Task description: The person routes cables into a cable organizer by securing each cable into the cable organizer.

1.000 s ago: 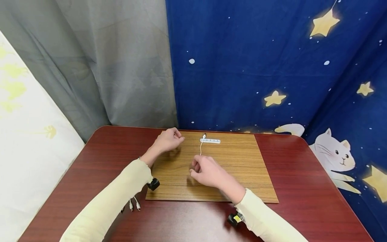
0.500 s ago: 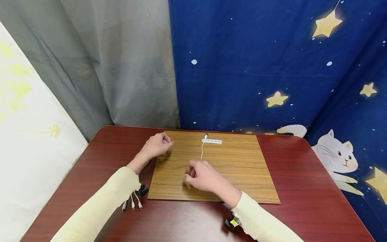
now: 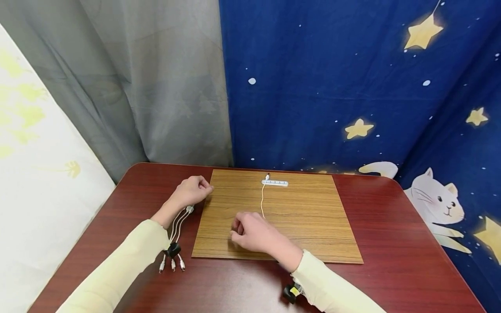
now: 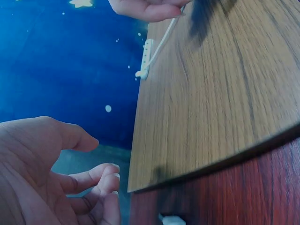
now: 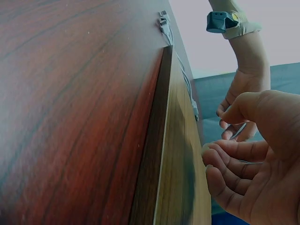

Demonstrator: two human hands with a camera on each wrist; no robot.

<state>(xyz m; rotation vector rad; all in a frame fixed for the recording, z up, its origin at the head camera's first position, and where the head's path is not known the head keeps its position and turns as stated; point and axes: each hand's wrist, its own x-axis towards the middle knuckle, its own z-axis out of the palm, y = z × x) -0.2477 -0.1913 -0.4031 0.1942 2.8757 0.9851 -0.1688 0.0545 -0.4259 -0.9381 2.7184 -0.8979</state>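
My left hand (image 3: 192,191) hovers at the left edge of the wood-grain board (image 3: 305,217), thumb and loosely bent fingers apart with nothing between them. Close below it lies a white splitter (image 3: 189,209), from which thin cables run to three plugs (image 3: 173,264) near the wrist. My right hand (image 3: 256,233) is over the board's front half, its fingers loosely curled and the thumb apart from them in the right wrist view. A white cable (image 3: 262,198) runs from a white cable clip (image 3: 278,184) at the board's back and disappears behind this hand.
The board lies on a dark red table (image 3: 391,243). A blue star-patterned curtain (image 3: 297,108) and a grey curtain (image 3: 176,108) hang behind. Black wrist cameras (image 3: 172,249) are on both wrists.
Both hands have moved left and toward the body, the left from over the board to its edge. The splitter and more of both white cables have come into sight.
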